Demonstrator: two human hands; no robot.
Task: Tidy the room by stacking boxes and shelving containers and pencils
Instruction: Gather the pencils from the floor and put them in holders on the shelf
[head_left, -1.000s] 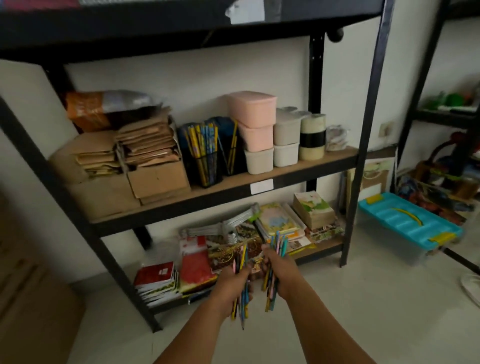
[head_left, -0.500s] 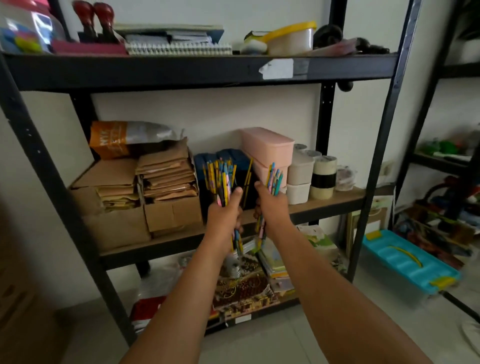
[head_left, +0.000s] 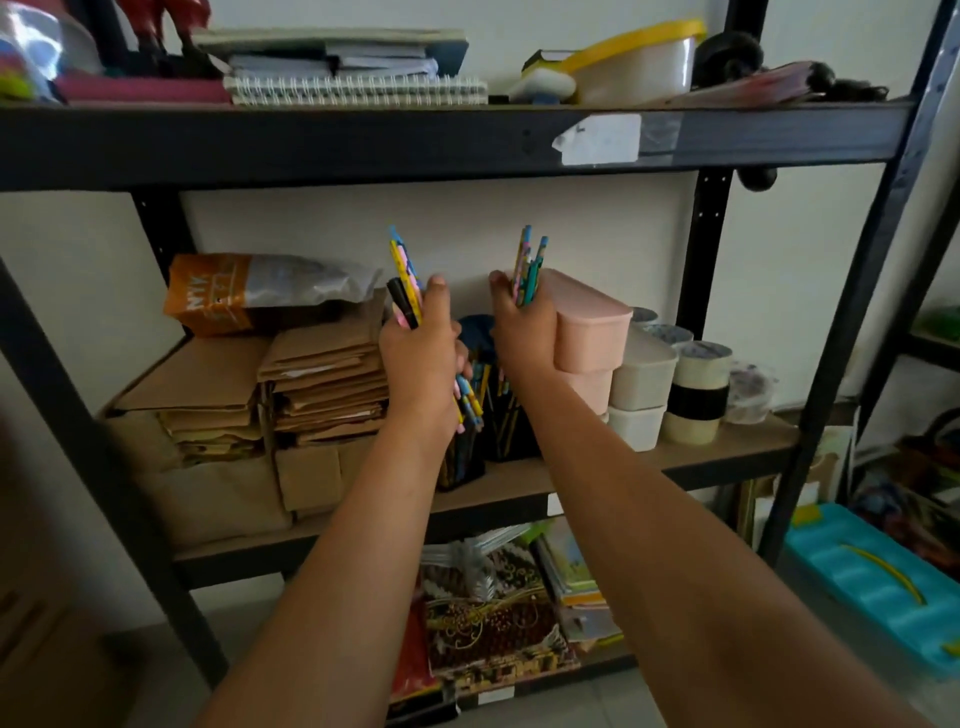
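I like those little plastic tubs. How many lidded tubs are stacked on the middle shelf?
4 that I can see: two pink tubs, upper pink tub on lower pink tub, and beside them upper white tub on lower white tub. The right hand may hide others.

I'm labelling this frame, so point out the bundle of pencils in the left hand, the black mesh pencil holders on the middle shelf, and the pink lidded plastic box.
Left-hand pencil bundle (head_left: 404, 278), head view: upper shafts.
Black mesh pencil holders (head_left: 511, 434), head view: right holder's front wall.
Pink lidded plastic box (head_left: 589, 325), head view: front wall.
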